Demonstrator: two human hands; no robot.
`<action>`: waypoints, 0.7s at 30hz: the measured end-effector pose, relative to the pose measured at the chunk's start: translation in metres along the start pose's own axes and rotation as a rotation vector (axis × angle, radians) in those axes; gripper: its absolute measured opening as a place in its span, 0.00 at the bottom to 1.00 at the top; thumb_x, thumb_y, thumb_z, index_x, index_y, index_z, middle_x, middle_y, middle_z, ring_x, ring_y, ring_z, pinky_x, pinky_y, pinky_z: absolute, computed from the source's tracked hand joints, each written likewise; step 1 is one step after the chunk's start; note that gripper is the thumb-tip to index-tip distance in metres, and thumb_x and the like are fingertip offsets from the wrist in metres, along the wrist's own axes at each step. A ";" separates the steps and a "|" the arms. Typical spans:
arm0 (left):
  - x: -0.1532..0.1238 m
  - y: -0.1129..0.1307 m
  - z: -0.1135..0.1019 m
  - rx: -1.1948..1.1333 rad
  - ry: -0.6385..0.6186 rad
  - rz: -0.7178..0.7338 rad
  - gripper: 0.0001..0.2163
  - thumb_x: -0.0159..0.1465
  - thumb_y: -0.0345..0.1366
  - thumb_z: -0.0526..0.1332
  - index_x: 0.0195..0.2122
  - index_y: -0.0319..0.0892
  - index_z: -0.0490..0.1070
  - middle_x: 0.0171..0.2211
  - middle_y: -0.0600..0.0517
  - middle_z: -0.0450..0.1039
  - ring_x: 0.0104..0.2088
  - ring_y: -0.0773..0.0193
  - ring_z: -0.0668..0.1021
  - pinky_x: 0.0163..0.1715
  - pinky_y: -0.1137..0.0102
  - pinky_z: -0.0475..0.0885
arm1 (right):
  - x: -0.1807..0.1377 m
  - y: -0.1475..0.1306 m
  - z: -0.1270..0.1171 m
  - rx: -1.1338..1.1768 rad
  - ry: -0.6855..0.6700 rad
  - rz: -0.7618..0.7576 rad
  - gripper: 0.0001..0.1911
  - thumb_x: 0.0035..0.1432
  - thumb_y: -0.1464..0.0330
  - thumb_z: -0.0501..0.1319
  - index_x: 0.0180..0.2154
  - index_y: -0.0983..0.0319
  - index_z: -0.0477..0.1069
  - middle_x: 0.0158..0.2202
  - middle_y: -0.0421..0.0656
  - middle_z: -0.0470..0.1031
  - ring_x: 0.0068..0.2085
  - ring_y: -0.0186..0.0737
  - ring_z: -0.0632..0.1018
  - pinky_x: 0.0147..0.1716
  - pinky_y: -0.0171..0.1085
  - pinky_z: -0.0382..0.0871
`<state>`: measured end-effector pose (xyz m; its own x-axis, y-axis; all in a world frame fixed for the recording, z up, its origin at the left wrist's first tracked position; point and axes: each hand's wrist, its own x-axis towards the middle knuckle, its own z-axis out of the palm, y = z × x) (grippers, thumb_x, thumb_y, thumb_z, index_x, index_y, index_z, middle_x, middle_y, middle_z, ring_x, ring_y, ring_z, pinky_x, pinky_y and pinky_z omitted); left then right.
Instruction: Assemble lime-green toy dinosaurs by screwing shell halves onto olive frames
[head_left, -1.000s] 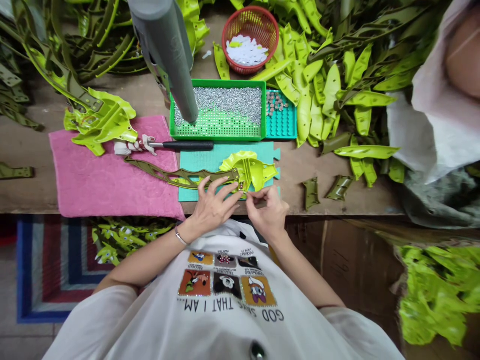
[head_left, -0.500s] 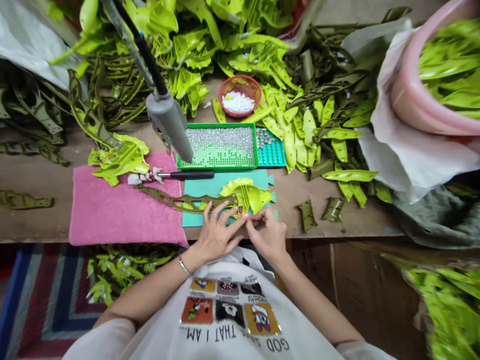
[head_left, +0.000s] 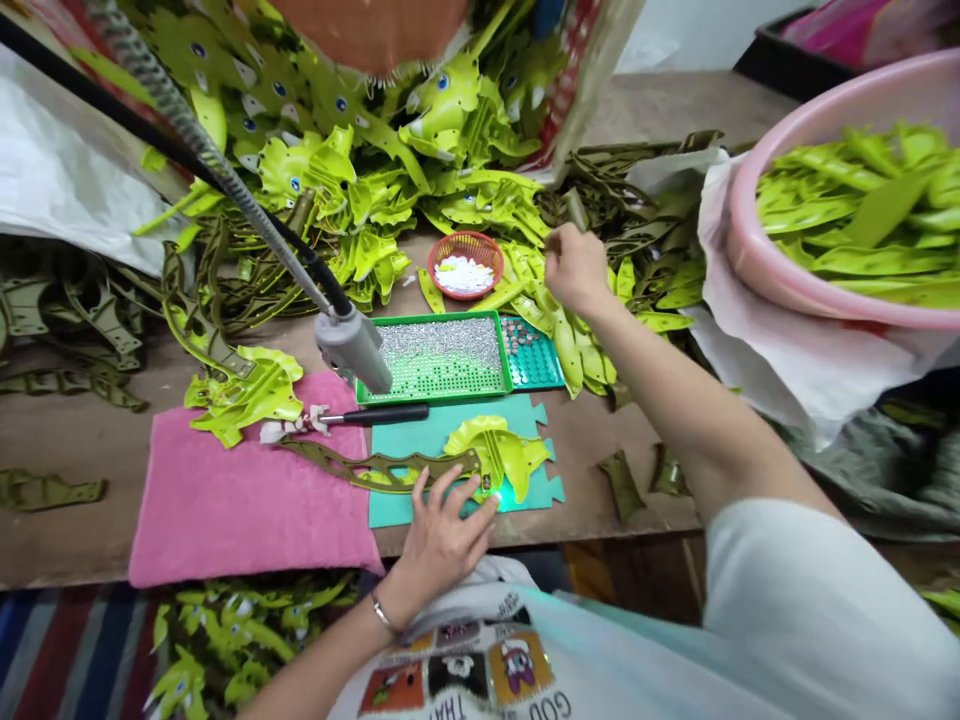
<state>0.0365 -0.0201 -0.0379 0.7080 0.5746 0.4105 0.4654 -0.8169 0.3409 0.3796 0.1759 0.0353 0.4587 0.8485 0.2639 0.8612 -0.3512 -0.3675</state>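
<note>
My left hand lies with fingers spread over a bright-green plastic dragon-like head shell joined to a long olive plastic strip. The assembly rests on a teal foam mat. A blue-green light glows on the shell beside my fingertips. My right hand is stretched out over a pile of flat yellow-green plastic pieces. Its fingers are curled together, and what they hold, if anything, is hidden. A grey hanging electric screwdriver is left of centre, in front of the green tray of small metal screws.
A red basket holds white bits. Beside the screws, a teal tray holds small discs. A black-handled tool and another green shell lie by the pink cloth. A pink tub of green pieces stands right.
My right hand has left the green shell and reached forward to the pile of flat pieces. My left hand stays on the assembly. The glow has turned from pinkish to blue-green.
</note>
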 end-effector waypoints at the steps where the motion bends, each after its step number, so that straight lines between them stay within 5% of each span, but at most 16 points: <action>1: 0.000 0.000 0.000 -0.001 0.004 -0.001 0.14 0.61 0.38 0.66 0.49 0.51 0.76 0.49 0.47 0.76 0.58 0.50 0.70 0.64 0.48 0.53 | 0.025 0.000 0.009 -0.065 -0.018 0.056 0.15 0.64 0.70 0.53 0.48 0.70 0.69 0.48 0.58 0.77 0.52 0.50 0.76 0.51 0.49 0.66; 5: -0.001 -0.001 0.001 -0.015 0.014 -0.017 0.14 0.61 0.38 0.66 0.49 0.52 0.77 0.48 0.48 0.77 0.57 0.52 0.70 0.66 0.49 0.50 | 0.071 0.002 0.038 -0.279 -0.149 0.129 0.30 0.70 0.61 0.39 0.48 0.81 0.67 0.51 0.66 0.73 0.60 0.54 0.69 0.55 0.52 0.58; 8: -0.002 -0.001 0.001 -0.012 0.002 -0.007 0.14 0.62 0.38 0.66 0.49 0.51 0.77 0.49 0.48 0.76 0.58 0.52 0.70 0.66 0.49 0.49 | 0.071 0.005 0.043 -0.359 -0.157 0.116 0.23 0.65 0.65 0.56 0.51 0.80 0.64 0.53 0.68 0.71 0.61 0.57 0.67 0.57 0.55 0.57; 10: -0.003 -0.001 0.001 -0.020 0.000 0.000 0.14 0.62 0.39 0.65 0.49 0.51 0.77 0.50 0.48 0.76 0.59 0.51 0.69 0.66 0.49 0.49 | 0.067 0.007 0.038 -0.357 -0.137 0.096 0.22 0.62 0.69 0.60 0.53 0.78 0.64 0.54 0.66 0.71 0.61 0.57 0.66 0.59 0.56 0.56; 17: -0.004 -0.001 -0.001 -0.039 0.015 -0.003 0.14 0.63 0.35 0.64 0.49 0.51 0.77 0.51 0.48 0.77 0.60 0.51 0.70 0.66 0.48 0.52 | 0.067 0.022 0.005 -0.138 -0.277 0.069 0.22 0.61 0.68 0.50 0.47 0.79 0.71 0.50 0.61 0.75 0.56 0.48 0.74 0.52 0.44 0.62; 21: -0.006 -0.001 -0.002 -0.054 0.017 0.004 0.15 0.62 0.33 0.64 0.51 0.50 0.76 0.52 0.48 0.76 0.62 0.51 0.69 0.66 0.48 0.52 | 0.052 0.024 -0.007 -0.215 -0.106 0.030 0.23 0.61 0.68 0.47 0.44 0.80 0.72 0.50 0.65 0.75 0.55 0.52 0.75 0.47 0.48 0.63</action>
<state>0.0309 -0.0221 -0.0390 0.7003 0.5728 0.4261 0.4334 -0.8154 0.3839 0.4261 0.2088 0.0467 0.4692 0.8692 0.1564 0.8794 -0.4436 -0.1729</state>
